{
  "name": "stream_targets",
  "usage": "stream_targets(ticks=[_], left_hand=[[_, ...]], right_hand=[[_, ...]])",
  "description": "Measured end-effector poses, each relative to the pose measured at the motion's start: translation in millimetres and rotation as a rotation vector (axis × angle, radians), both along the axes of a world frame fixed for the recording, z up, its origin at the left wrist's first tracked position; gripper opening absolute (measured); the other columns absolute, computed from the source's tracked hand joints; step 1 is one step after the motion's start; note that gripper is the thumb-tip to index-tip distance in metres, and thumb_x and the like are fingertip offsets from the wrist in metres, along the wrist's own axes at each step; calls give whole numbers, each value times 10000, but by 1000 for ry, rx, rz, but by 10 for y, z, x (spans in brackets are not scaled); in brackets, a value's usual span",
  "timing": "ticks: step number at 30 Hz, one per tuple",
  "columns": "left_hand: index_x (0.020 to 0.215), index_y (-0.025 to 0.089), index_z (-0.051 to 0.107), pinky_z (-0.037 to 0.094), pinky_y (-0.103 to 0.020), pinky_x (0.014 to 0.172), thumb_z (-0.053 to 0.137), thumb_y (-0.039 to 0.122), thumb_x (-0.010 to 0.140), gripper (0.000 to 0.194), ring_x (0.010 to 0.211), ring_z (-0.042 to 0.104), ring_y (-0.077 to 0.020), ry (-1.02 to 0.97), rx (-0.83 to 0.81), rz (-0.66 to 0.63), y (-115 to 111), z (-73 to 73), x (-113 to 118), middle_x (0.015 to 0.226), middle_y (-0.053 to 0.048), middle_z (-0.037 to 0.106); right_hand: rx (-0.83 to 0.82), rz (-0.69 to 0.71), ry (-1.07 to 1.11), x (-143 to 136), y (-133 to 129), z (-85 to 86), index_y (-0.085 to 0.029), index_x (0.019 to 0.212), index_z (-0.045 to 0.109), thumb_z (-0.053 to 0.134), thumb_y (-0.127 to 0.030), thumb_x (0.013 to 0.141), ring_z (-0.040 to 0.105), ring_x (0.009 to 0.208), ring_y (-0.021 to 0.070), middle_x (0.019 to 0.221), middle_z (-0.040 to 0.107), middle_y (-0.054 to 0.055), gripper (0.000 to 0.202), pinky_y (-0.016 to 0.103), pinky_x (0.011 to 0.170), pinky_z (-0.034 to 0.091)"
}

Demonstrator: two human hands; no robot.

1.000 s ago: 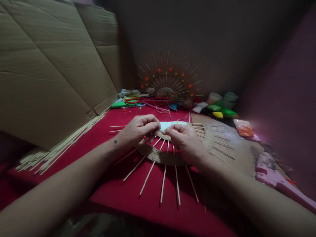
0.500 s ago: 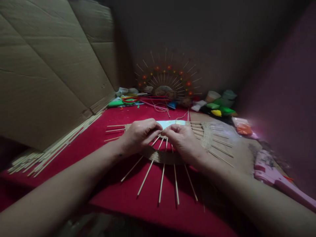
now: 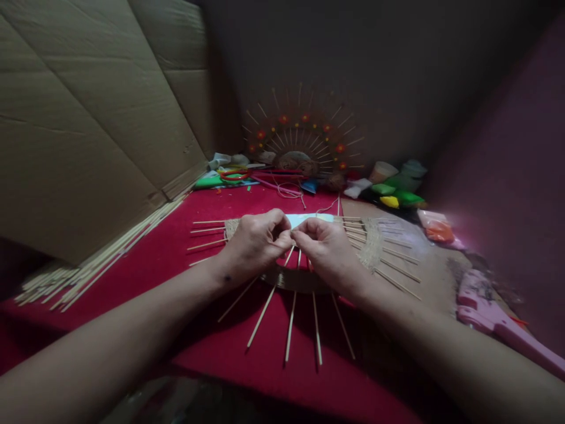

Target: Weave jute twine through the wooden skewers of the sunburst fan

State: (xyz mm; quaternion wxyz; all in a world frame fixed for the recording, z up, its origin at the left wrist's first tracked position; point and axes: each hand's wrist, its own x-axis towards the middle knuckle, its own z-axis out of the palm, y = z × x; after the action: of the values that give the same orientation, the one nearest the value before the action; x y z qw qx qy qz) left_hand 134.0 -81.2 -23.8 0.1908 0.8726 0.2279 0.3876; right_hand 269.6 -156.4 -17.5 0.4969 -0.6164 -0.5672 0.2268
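Note:
A half-round frame of thin wooden sticks (image 3: 290,327), woven through with a band of twine (image 3: 371,241), lies on the red cloth with its sticks fanning toward me. Over its inner part, my left hand (image 3: 262,235) and my right hand (image 3: 322,244) meet, thumbs and fingertips pinched close together. Whatever sits between the fingertips is too small to make out. Just behind the fingers shows a pale blue piece (image 3: 311,219) at the frame's straight side. Both hands cover part of the band and several sticks.
A cardboard sheet (image 3: 88,129) leans at the left, loose sticks (image 3: 101,253) along its foot. At the back stands a finished-looking stick fan with red flowers (image 3: 304,119), near scissors (image 3: 233,175) and coloured packets (image 3: 399,197). A pink glue gun (image 3: 489,312) lies right.
My fingertips have drawn closer together, and the left hand has turned slightly, its fingers more curled. The whole view has shifted a little; the frame stays in place on the cloth.

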Motion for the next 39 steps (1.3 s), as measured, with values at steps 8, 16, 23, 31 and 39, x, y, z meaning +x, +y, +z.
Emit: stream_targets(ticks=[8, 16, 23, 31, 39], left_hand=[[686, 156, 594, 377, -169, 440, 542, 116, 709, 70, 453, 522, -75, -40, -111, 107, 37, 72, 29, 521, 31, 602], [745, 160, 573, 417, -192, 365, 588, 208, 759, 52, 361, 501, -88, -232, -550, -9, 185, 242, -96, 475, 46, 564], [827, 128, 664, 429, -173, 459, 608, 221, 797, 112, 475, 541, -74, -63, -311, -173, 59, 171, -76, 562, 21, 601], [767, 139, 657, 407, -159, 488, 556, 181, 803, 116, 510, 553, -71, 40, -21, -141, 77, 56, -49, 585, 12, 639], [703, 143, 617, 375, -160, 448, 528, 118, 738, 99, 449, 527, -70, 0, -157, 17, -69, 72, 39, 522, 29, 610]], right_hand=[[46, 1, -50, -24, -48, -8, -173, 637, 550, 529, -204, 781, 439, 551, 100, 573, 515, -26, 149, 258, 570, 347], [24, 62, 202, 15, -30, -1, -181, 614, 529, 592, -273, 744, 392, 529, 89, 552, 475, -49, 171, 245, 529, 320], [6, 72, 235, 17, -28, -13, -168, 650, 561, 605, -287, 763, 453, 571, 93, 600, 540, -31, 170, 241, 569, 371], [-3, 42, 127, 14, -24, -52, -173, 642, 548, 594, -271, 767, 410, 526, 85, 556, 497, -43, 166, 235, 527, 346], [47, -3, -21, 5, -32, -58, -176, 651, 560, 548, -242, 781, 447, 539, 102, 573, 539, -18, 147, 251, 555, 368]])
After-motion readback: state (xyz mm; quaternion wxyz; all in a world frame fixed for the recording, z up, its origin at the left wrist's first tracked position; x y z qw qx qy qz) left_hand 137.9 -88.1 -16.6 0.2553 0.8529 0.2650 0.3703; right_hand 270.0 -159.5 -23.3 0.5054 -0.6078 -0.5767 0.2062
